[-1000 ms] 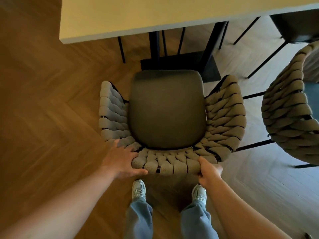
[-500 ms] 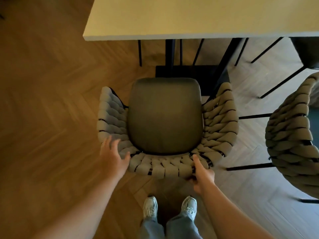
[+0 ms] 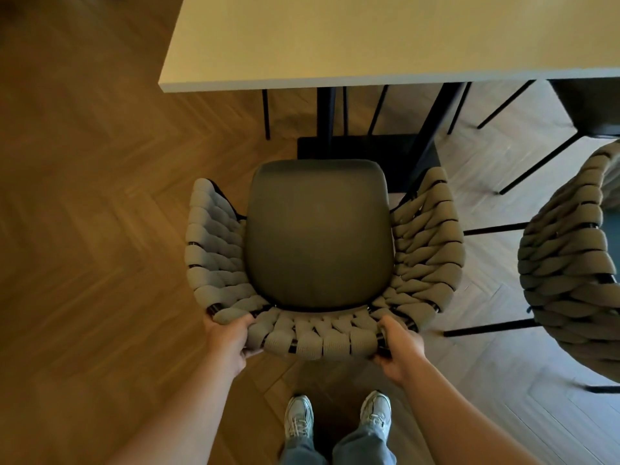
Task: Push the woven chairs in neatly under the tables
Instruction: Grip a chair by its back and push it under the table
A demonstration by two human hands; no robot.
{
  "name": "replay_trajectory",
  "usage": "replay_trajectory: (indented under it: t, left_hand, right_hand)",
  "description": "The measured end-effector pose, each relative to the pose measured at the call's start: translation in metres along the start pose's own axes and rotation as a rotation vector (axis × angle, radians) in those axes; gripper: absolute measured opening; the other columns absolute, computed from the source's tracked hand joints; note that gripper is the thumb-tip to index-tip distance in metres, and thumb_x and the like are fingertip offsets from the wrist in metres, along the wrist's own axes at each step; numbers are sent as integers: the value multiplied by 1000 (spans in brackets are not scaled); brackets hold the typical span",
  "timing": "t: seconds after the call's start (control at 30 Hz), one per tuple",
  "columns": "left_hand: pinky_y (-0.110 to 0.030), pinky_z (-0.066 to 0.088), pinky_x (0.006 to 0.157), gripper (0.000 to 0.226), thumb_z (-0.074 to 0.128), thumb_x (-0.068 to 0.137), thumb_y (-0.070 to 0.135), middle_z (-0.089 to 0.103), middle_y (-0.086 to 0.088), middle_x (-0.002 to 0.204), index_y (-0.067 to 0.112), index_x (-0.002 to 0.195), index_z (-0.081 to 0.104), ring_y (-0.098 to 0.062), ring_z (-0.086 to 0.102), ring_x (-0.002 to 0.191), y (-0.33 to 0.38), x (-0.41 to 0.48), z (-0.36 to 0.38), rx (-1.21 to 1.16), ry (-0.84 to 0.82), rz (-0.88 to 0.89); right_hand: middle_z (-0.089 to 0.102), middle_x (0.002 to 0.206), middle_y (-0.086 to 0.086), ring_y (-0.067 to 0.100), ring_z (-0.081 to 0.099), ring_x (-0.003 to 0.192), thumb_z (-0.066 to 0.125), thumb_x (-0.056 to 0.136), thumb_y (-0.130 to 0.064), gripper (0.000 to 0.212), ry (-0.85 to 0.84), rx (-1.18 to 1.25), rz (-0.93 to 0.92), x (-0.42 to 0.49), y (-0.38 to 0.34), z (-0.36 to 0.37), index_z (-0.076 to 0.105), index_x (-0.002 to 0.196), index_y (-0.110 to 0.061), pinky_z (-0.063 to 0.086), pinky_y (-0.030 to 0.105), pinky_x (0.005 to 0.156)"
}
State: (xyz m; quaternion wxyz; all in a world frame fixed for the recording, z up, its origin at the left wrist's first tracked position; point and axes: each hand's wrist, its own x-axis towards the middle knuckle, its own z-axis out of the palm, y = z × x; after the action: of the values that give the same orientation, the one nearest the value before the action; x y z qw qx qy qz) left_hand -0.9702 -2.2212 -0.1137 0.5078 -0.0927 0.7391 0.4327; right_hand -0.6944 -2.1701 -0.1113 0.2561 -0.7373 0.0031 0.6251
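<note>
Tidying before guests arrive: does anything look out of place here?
The grey woven chair with the dark cushion stands clear of the pale tabletop, not tucked under; left hand and right hand grip its backrest. Nothing spilled or damaged.

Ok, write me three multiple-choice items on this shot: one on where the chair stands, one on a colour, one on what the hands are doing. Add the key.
1. Where does the held woven chair stand relative to the tabletop?
A. Seat fully beneath it
B. Seat wholly short of its edge
C. Lifted onto it

2. What colour is the table's base?
A. Black
B. White
C. Red

3. What are the left hand and right hand doing?
A. Both hang free
B. Only the left touches the chair
C. Both grip the chair's back rim

Key:
1 B: floor and base show between the seat's front and the table edge.
2 A: the post and foot plate are black.
3 C: the fingers of each hand curl round the woven rim.
</note>
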Motion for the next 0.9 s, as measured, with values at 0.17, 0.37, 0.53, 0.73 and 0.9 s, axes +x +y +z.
replay_trajectory:
  t: [0.17, 0.37, 0.53, 0.73, 0.9]
  left_hand:
    - [-52, 60, 54, 77, 66, 89, -4, 57, -18, 133, 37, 145, 34, -38, 65, 91, 9, -5, -12, 9, 5, 24]
    - [-56, 59, 69, 75, 63, 90, -4, 56, -18, 132, 34, 146, 30, -37, 63, 90, 11, -11, -19, 54, -9, 51]
    - [-60, 56, 77, 69, 63, 89, -7, 56, -16, 122, 27, 143, 35, -42, 62, 97, 11, -15, -29, 29, 3, 29]
    - [-50, 59, 57, 71, 64, 87, -8, 57, -12, 115, 31, 140, 36, -35, 64, 82, 0, -12, -31, 11, 12, 47]
    - [-54, 60, 61, 70, 66, 87, -7, 56, -13, 116, 29, 139, 37, -36, 64, 82, -5, -10, -31, 14, -12, 39]
  right_hand:
    - [68, 93, 14, 31, 70, 88, 67, 88, -5, 22, -25, 26, 2, -10, 9, 10, 56, 108, -7, 60, 44, 66]
    - [69, 105, 19, 38, 71, 95, 68, 88, -6, 28, -29, 30, -2, -20, 21, 14, 54, 112, -7, 58, 61, 84]
    - [70, 107, 18, 37, 71, 95, 71, 86, -7, 38, -18, 40, 22, -22, 37, 15, 54, 120, -5, 57, 62, 85]
    - [70, 104, 18, 35, 72, 90, 70, 85, -5, 35, -4, 44, 6, -19, 36, 10, 54, 117, -4, 61, 57, 78]
    - [64, 81, 9, 23, 65, 67, 69, 86, -6, 26, 52, 24, -52, -17, 33, 7, 56, 109, -6, 49, 24, 38]
